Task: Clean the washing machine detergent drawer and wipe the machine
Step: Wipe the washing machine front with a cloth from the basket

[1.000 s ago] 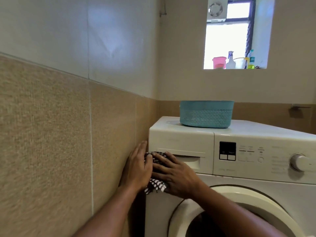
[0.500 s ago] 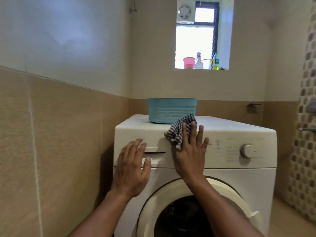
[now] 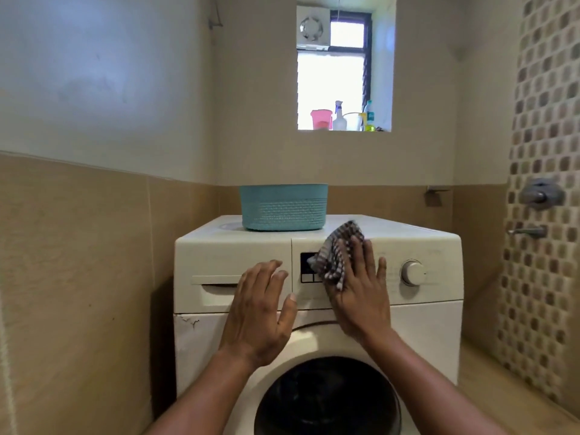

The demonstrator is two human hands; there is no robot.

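On the front control panel of the washing machine (image 3: 423, 324), R hand (image 3: 361, 296) lay flat, fingers spread, pressing a checked cloth (image 3: 337, 257) against the panel w/ the palm rather than clenching it; cloth's top corner lapped over the front edge of the machine top. L hand (image 3: 262, 312) open, holding nothing, palm on the panel just right of the detergent drawer (image 3: 216, 285). Drawer sat shut at the panel's left end.

Risks (judgement):
- Cloth covered part of the display and buttons (image 3: 307, 271); firm pressure there could trigger a programme or change a setting.
- Further travel toward the right end could knock the dial (image 3: 412, 273) off its position.
- Cloth pinned by palm only, approx. half hung free; could slip and drop.
- Wiping along the front edge of the top could nudge the teal basket (image 3: 284, 207), which stood at the rear left-centre of the top.

Containers: basket contents not visible from this angle. Window ledge (image 3: 345, 129) held a pink tub (image 3: 320, 119), spray bottle (image 3: 338, 116) and other bottles; contents not discernible. Drum door (image 3: 326, 400) looked dark; contents couldn't be told.
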